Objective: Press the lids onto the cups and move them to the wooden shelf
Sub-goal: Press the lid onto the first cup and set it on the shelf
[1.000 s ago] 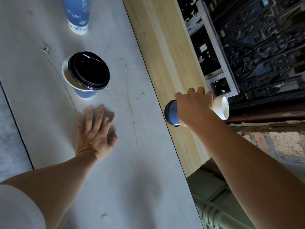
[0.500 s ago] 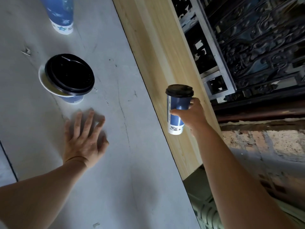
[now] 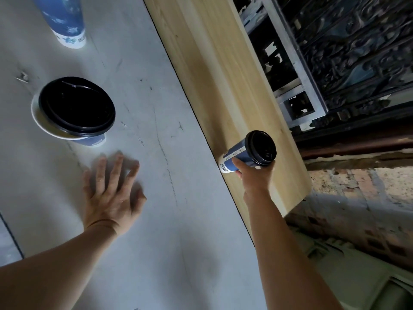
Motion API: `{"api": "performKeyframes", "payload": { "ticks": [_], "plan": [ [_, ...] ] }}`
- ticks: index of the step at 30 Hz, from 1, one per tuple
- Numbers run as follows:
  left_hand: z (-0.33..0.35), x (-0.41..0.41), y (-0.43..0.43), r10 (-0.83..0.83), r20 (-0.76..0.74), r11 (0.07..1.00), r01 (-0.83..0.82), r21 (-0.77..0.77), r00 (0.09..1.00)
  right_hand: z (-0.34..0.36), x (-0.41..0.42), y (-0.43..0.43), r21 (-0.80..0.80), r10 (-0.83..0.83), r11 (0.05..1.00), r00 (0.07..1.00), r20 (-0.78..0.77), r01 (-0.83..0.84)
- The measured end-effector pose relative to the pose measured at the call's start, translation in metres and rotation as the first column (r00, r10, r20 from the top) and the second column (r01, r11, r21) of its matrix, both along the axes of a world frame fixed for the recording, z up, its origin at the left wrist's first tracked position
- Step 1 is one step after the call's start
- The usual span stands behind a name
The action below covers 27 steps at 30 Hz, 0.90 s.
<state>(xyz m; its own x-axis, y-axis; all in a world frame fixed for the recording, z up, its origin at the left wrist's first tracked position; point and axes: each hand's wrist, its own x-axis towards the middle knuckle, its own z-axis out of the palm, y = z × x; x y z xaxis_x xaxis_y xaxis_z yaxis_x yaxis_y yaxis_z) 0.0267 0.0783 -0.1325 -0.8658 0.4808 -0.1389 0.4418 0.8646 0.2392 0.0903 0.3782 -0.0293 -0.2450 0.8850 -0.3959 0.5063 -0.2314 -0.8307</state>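
My right hand (image 3: pixel 254 177) grips a blue paper cup (image 3: pixel 240 156) with a black lid (image 3: pixel 261 148) pressed on. The cup is tilted, its base near the inner edge of the pale wooden shelf (image 3: pixel 214 70). My left hand (image 3: pixel 111 186) lies flat on the grey table (image 3: pixel 167 220), fingers spread, holding nothing. Just beyond it stands a second blue cup (image 3: pixel 92 139) with a black lid (image 3: pixel 77 105) resting off-centre on its white rim. A third blue cup (image 3: pixel 64 21) stands at the top left, its top out of frame.
Beyond the shelf's right side is a dark carved wooden screen (image 3: pixel 357 52) with a grey metal frame (image 3: pixel 297 70). Below the shelf's near end there is a brick wall (image 3: pixel 357 198). A table seam runs along the lower left edge.
My right hand turned the lidded cup from lying sideways to upright, then tilted it and lowered it to the shelf's near end. My left hand has stayed flat on the table.
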Motion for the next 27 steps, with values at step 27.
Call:
{"api": "performKeyframes", "payload": {
  "ticks": [27],
  "plan": [
    [0.007, 0.000, 0.000, -0.014, 0.028, 1.000, 0.014, 0.004, 0.999, -0.024, 0.017, -0.032, 0.038, -0.148, 0.988, 0.989, -0.010, 0.148]
  ]
}}
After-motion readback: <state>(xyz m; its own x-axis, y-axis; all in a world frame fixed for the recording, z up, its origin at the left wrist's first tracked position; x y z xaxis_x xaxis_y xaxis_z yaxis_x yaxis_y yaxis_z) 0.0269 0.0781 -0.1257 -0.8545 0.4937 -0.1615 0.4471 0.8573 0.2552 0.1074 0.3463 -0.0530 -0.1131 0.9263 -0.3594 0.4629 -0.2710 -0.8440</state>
